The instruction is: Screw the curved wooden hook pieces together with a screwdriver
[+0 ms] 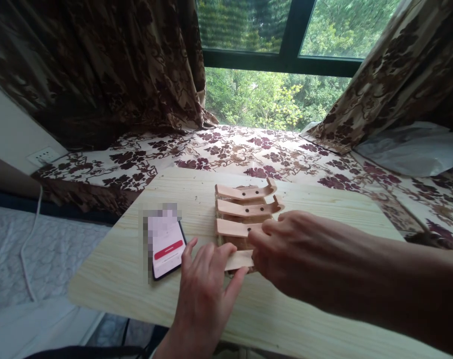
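Several pale wooden hook-ended strips lie side by side across a brownish base on the light wooden table. The farthest strip (pixel 245 192) and the one nearer me (pixel 241 208) show dark round holes and upturned right ends. A third strip (pixel 232 228) is partly covered by my right hand (pixel 286 244), whose fingers are bent down over the right side of the strips; what they hold is hidden. My left hand (pixel 207 279) grips the nearest strip (pixel 239 260) between thumb and fingers at its left part.
A phone (pixel 167 247) with a lit screen lies left of the strips on the table (pixel 129 269). Beyond are a flower-patterned cover (pixel 241 149), curtains (pixel 151 65) and a window. A clear plastic bag (pixel 413 147) rests at the right, and a white cable (pixel 34 234) hangs at the left.
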Demonstrator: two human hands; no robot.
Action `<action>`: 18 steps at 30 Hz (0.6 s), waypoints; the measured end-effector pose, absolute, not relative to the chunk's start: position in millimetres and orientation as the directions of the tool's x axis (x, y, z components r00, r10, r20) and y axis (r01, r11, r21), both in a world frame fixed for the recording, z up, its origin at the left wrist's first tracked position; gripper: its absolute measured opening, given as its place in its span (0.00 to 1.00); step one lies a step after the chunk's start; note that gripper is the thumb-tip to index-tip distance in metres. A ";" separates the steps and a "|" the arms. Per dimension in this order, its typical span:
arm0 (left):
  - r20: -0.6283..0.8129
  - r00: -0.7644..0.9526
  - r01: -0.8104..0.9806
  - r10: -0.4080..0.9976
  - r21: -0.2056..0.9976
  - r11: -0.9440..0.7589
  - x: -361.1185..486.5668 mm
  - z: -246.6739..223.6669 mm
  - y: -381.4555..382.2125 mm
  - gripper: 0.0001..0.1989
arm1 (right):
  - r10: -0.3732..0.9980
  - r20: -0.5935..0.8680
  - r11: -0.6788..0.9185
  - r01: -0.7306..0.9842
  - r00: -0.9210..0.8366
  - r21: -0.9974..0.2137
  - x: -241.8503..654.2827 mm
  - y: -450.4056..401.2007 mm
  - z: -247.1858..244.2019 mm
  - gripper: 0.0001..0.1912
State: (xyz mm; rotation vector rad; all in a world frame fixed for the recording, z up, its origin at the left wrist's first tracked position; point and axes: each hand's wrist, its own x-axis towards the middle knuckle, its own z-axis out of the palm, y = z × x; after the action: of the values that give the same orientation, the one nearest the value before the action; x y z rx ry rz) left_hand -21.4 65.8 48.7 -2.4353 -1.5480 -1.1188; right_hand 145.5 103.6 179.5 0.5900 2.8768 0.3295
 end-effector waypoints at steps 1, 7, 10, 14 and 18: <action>0.597 0.234 0.803 0.768 0.326 -0.498 -20.9 48.7 65.9 0.06 | 0.366 -0.136 0.906 0.319 -0.921 0.280 146.0 103.0 177.7 0.10; 0.581 0.243 0.800 0.777 0.333 -0.499 -20.9 46.5 65.5 0.07 | 0.489 -0.217 0.870 0.454 -0.845 0.192 140.7 112.6 173.3 0.07; 0.562 0.247 0.801 0.790 0.340 -0.493 -22.0 45.9 64.8 0.09 | 0.635 -0.284 0.772 0.609 -0.719 0.185 137.2 119.0 177.5 0.09; 0.561 0.244 0.812 0.791 0.328 -0.483 -22.7 45.8 64.8 0.09 | 0.614 -0.233 0.787 0.606 -0.754 0.114 140.3 119.2 183.8 0.06; 0.573 0.240 0.814 0.784 0.322 -0.484 -21.9 47.1 65.5 0.09 | 0.504 -0.126 0.861 0.486 -0.854 0.149 147.6 111.3 183.5 0.06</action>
State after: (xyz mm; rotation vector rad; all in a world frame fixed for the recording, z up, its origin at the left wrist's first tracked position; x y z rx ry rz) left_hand -21.9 65.5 47.1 -2.4397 -1.5731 -1.0857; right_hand 147.6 111.3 183.5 0.7701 2.8746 0.1670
